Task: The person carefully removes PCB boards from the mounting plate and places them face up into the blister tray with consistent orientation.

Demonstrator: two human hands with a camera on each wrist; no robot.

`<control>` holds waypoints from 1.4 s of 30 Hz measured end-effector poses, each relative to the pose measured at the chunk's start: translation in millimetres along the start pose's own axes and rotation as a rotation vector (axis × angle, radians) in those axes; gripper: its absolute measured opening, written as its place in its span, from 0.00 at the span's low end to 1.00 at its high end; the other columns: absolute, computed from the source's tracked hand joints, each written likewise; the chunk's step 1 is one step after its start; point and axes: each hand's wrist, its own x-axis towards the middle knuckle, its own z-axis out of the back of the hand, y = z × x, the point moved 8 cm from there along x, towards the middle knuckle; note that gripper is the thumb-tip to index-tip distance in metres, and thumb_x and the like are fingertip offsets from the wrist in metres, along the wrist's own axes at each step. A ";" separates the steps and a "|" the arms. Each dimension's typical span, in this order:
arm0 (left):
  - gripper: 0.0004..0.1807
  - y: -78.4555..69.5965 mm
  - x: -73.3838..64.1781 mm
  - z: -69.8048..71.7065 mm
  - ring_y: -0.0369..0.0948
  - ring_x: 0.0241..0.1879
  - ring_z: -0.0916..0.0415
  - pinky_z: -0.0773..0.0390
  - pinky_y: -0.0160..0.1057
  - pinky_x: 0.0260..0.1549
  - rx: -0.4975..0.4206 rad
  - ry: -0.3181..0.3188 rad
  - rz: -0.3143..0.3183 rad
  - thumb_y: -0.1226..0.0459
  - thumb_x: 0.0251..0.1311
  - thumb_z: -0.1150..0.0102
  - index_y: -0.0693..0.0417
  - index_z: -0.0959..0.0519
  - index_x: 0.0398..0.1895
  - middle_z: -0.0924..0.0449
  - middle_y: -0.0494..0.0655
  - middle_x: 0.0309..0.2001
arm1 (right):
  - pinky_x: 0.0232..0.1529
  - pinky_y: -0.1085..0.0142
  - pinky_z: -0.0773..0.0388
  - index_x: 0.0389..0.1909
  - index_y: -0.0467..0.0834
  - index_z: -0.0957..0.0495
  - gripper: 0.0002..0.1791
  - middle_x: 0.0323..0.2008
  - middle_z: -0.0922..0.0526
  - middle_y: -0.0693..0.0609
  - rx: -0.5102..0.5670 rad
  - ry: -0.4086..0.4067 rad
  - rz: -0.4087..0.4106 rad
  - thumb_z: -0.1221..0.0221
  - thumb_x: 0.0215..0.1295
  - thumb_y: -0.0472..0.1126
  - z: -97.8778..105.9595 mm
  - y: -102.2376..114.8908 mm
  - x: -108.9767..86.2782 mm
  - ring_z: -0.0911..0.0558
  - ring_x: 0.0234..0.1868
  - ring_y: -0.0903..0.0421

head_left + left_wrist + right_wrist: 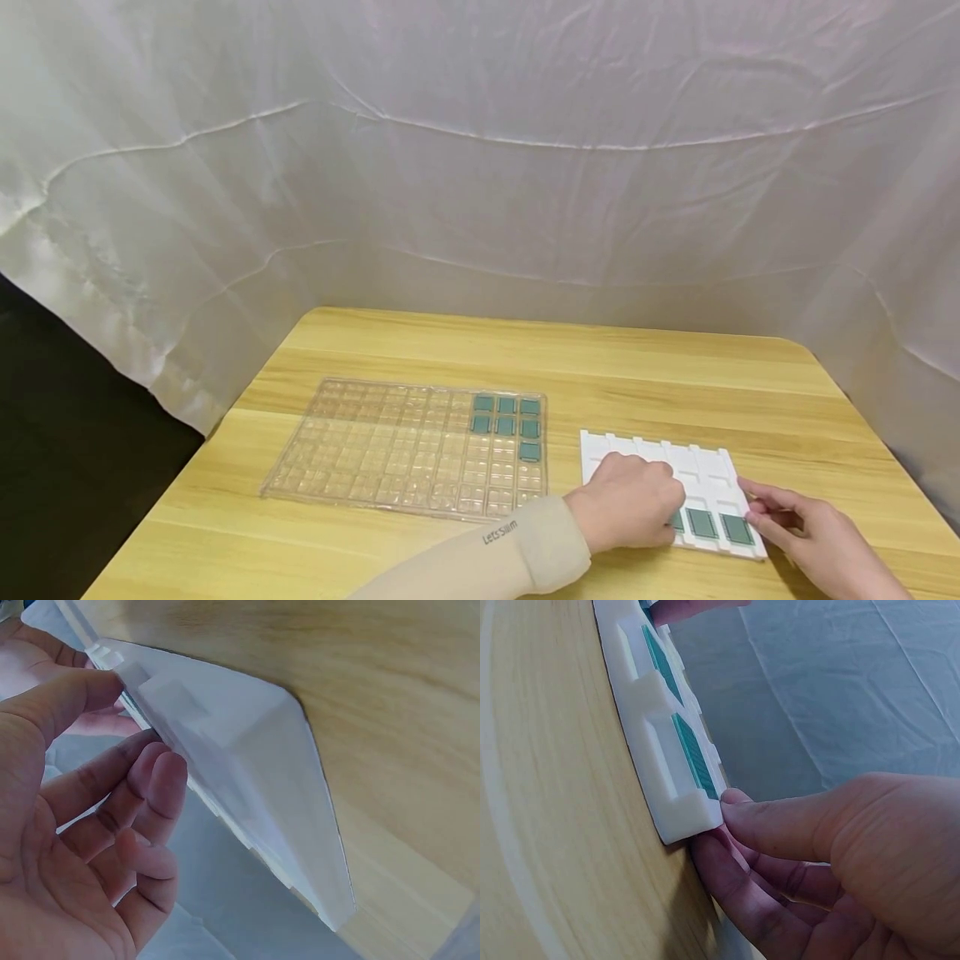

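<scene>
Currently, a white tray [693,467] is being supported by the table [637,367], and its near right corner is being pinched by the right hand [810,527], the thumb being pressed on the upper edge and the bent fingers being tucked beneath. Over the near left part of the white tray, the left hand [633,500] is being held low with its fingers partly curled; whether anything is being pinched there cannot be told, the fingertips being partly hidden. In the near row of the white tray, green squares [737,529] are being held toward the right end, two being fully shown and a third being partly covered by the left hand. To the left of the white tray, and apart from it, a clear tray [375,442] is being carried by the table. Seven more squares [506,426] are being held in its compartments on the side nearest the white tray. Behind the white tray, the background is being filled by pale cloth [600,208].
</scene>
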 end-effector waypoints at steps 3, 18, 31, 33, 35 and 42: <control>0.18 -0.3 -0.8 -0.1 0.30 0.21 0.32 0.32 0.36 0.14 0.003 -0.002 -0.006 0.43 0.65 0.31 0.30 0.26 0.21 0.26 0.28 0.29 | 0.39 0.74 0.23 0.69 0.35 0.22 0.28 0.44 0.11 0.55 0.002 0.000 0.001 0.36 0.78 0.49 -0.4 0.6 -0.6 0.26 0.36 0.78; 0.18 28.1 -16.9 16.1 0.29 0.22 0.33 0.34 0.35 0.17 -0.063 -0.022 0.059 0.42 0.64 0.31 0.33 0.27 0.24 0.30 0.28 0.26 | 0.39 0.75 0.23 0.68 0.35 0.21 0.28 0.45 0.10 0.55 -0.011 -0.008 0.000 0.35 0.77 0.48 -1.0 2.4 1.6 0.26 0.36 0.78; 0.07 74.3 -47.9 23.7 0.29 0.23 0.35 0.36 0.30 0.14 -0.230 -0.068 0.145 0.47 0.63 0.27 0.33 0.15 0.38 0.27 0.28 0.29 | 0.38 0.75 0.25 0.69 0.34 0.22 0.28 0.45 0.10 0.54 -0.017 -0.013 0.004 0.36 0.78 0.48 3.8 0.4 -1.2 0.27 0.35 0.77; 0.08 81.2 -52.9 22.9 0.29 0.24 0.35 0.36 0.29 0.15 -0.248 -0.082 0.156 0.47 0.62 0.26 0.34 0.13 0.39 0.25 0.28 0.30 | 0.38 0.76 0.24 0.69 0.34 0.22 0.28 0.45 0.11 0.54 -0.014 -0.011 0.008 0.36 0.78 0.48 3.3 0.7 -1.7 0.27 0.36 0.78; 0.08 88.1 -57.8 19.8 0.30 0.23 0.35 0.37 0.29 0.14 -0.265 -0.087 0.165 0.48 0.62 0.25 0.35 0.13 0.39 0.24 0.29 0.30 | 0.36 0.74 0.25 0.69 0.34 0.22 0.28 0.45 0.11 0.54 0.000 -0.008 0.008 0.36 0.78 0.47 1.9 1.6 -2.4 0.28 0.35 0.76; 0.08 110.3 -75.9 11.0 0.30 0.18 0.45 0.47 0.28 0.12 -0.323 -0.106 0.199 0.51 0.62 0.26 0.38 0.11 0.42 0.22 0.32 0.32 | 0.34 0.72 0.29 0.69 0.33 0.22 0.28 0.44 0.11 0.54 0.001 -0.013 -0.002 0.36 0.78 0.47 -0.4 3.6 -1.4 0.29 0.33 0.73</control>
